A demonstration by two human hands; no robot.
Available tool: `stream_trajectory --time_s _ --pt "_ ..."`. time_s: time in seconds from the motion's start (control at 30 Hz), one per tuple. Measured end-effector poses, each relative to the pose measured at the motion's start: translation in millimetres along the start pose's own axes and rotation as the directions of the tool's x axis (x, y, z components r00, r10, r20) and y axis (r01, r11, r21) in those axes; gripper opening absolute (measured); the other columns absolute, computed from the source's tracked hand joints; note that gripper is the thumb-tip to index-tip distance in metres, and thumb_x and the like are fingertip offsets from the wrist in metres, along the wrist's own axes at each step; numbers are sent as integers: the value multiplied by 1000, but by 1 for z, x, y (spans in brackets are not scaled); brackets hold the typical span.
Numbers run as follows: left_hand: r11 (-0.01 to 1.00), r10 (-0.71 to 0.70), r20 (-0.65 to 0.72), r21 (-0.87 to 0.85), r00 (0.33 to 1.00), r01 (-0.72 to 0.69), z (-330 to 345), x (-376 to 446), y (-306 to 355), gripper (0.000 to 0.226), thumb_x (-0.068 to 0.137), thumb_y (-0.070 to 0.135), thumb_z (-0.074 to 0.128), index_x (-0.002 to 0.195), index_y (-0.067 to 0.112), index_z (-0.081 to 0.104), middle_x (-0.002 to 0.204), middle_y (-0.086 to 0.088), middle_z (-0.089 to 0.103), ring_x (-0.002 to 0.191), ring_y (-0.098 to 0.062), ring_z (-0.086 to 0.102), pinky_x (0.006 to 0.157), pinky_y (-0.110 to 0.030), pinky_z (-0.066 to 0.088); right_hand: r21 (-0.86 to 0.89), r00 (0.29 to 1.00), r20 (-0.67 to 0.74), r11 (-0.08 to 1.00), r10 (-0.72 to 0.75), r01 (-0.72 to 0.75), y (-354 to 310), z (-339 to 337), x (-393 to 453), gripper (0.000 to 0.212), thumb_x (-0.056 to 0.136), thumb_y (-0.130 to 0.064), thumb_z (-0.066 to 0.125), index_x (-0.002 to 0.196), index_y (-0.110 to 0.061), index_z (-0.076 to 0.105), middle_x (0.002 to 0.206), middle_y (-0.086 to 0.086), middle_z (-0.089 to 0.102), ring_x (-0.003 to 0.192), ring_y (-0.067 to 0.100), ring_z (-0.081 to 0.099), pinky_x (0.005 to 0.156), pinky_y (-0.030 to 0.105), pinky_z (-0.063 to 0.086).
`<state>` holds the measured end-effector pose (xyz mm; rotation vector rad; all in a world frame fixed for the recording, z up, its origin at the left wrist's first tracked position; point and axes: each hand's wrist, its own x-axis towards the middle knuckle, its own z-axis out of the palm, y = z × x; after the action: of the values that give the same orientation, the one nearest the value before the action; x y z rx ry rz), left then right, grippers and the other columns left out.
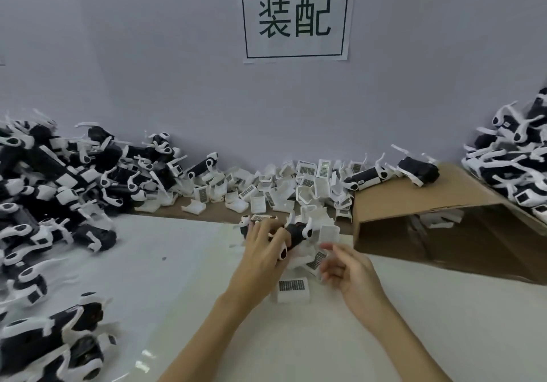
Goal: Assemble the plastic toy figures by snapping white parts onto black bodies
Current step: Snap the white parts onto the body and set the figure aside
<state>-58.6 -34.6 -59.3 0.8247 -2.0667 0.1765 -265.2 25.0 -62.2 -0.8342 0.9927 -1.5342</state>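
1. Head view, far left: I see a heap of black-and-white toy figures [56,180] piled against the pale wall [148,55] and spilling onto the white table [177,292].
2. My left hand [262,251] lies over a black body [296,233] at table centre, fingers curled round it.
3. Above, on the wall, a paper sign [296,14] shows two printed characters.
4. Loose white parts [281,186] with barcode labels are heaped along the wall's foot; one labelled part [293,289] lies between my wrists.
5. My right hand [349,272] hovers just beside the body, fingers loosely bent, holding nothing.
6. Right: a tipped cardboard box [444,227], more figures [515,156] stacked on it.
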Motion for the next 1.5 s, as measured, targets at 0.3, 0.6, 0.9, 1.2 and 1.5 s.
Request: stream_trajectory --time_s 0.3,0.6,0.9,1.2,1.5 --pt "905 -230 -110 -390 967 171 -26 5 12 21 102 42 61 102 29 45 123 19 70 129 3 60 126 -59 23 -65 999 39 997 -38 40 -7 13 -13 38 98 -43 63 128 -21 70 106 19 77 80 34 74 76 43 54" --pt "850 -129 37 -510 991 129 -35 -1 30 56 102 40 69 152 31 46 159 16 46 153 -22 40 124 -47 37 1 987 125 995 -103 104 -27 27 -32 54 95 -43 64 129 -1 69 125 21 72 116 32 71 91 33 60" --pt "422 -447 375 -713 812 561 -32 -1 30 69 83 67 72 145 45 50 119 8 77 103 -20 77 81 -13 54 64 991 61 992 -116 112 -29 28 -34 57 86 -42 68 133 -9 65 125 16 73 114 27 72 85 29 61" --pt "536 -449 271 -680 851 500 -38 0 34 62 87 67 71 145 53 52 115 4 75 101 -21 73 99 -41 57 54 995 96 998 -25 20 -26 23 -35 51 94 -45 66 126 -5 71 124 22 72 113 33 72 85 29 61" --pt "969 27 -89 -243 996 -48 -33 -7 48 41 98 64 68 109 26 76 130 1 53 126 -17 47 105 -36 43 -116 946 15 940 323 -320 -30 14 -39 69 73 -84 54 80 -21 80 71 15 63 50 20 53 44 25 35"
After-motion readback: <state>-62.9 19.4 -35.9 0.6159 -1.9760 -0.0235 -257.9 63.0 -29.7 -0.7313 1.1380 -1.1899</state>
